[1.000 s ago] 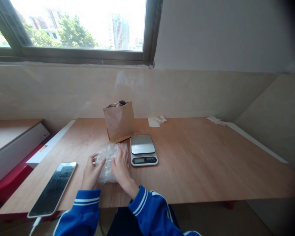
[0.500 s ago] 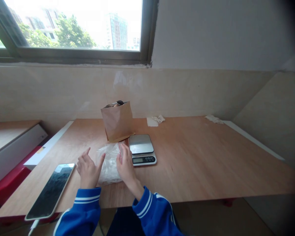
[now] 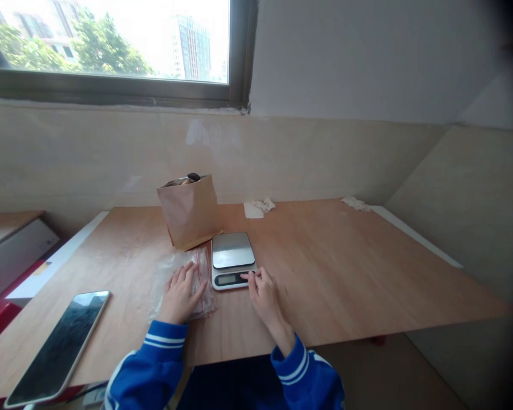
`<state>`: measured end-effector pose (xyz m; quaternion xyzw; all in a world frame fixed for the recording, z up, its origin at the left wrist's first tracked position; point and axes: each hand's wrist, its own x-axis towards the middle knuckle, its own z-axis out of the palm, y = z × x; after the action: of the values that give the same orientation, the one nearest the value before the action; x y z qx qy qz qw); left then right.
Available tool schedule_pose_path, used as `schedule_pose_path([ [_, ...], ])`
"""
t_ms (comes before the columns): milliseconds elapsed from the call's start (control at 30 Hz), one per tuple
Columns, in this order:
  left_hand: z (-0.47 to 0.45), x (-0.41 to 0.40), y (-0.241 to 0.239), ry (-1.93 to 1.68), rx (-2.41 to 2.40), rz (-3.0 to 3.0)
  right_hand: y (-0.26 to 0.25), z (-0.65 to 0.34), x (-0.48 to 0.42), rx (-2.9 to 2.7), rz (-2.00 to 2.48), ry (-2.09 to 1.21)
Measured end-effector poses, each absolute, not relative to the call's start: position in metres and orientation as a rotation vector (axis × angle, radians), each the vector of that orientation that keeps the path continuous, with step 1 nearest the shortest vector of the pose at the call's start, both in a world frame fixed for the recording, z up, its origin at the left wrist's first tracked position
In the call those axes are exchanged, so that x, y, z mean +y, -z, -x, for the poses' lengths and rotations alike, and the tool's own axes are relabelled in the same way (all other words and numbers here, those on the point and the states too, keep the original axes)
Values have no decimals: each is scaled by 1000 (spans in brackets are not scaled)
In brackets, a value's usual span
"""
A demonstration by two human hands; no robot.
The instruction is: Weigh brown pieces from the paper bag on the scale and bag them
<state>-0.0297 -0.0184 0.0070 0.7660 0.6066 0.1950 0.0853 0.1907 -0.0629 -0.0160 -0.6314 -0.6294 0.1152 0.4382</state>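
Clear plastic zip bags with red seal lines lie in a stack on the table. My left hand rests flat on them, open, with its fingers stretched out. To the right of the bags stands a digital kitchen scale with a silver weighing plate. My right hand is at the right end of its front panel, a fingertip touching the buttons. It grips nothing, and its other fingers are loosely bent. The small display is visible, but I cannot read it.
Behind the bags and scale, a brown paper bag stands upright, with dark and brown items showing at its top. A phone lies at the left front. White paper and a crumpled piece sit near the wall.
My right hand has let go of the zip bags and moved right to the scale's buttons. My left hand has come down onto the bags, which now lie flatter. The view has shifted right.
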Motion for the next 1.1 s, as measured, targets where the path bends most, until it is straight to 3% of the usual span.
schedule_pose_path([
  [467, 57, -11, 2, -457, 1694, -2303, -3, -203, -57, -1781, 1753, -291],
  [733, 69, -3, -1, -363, 1634, -2356, -3, -239, -41, -1596, 1456, -491],
  [933, 72, 2, -5, -355, 1612, -2492, 23, -291, 5, -1382, 1649, -236],
  [1100, 66, -8, -18, -500, 1772, -2518, 52, -301, 14, -1356, 1724, -214],
])
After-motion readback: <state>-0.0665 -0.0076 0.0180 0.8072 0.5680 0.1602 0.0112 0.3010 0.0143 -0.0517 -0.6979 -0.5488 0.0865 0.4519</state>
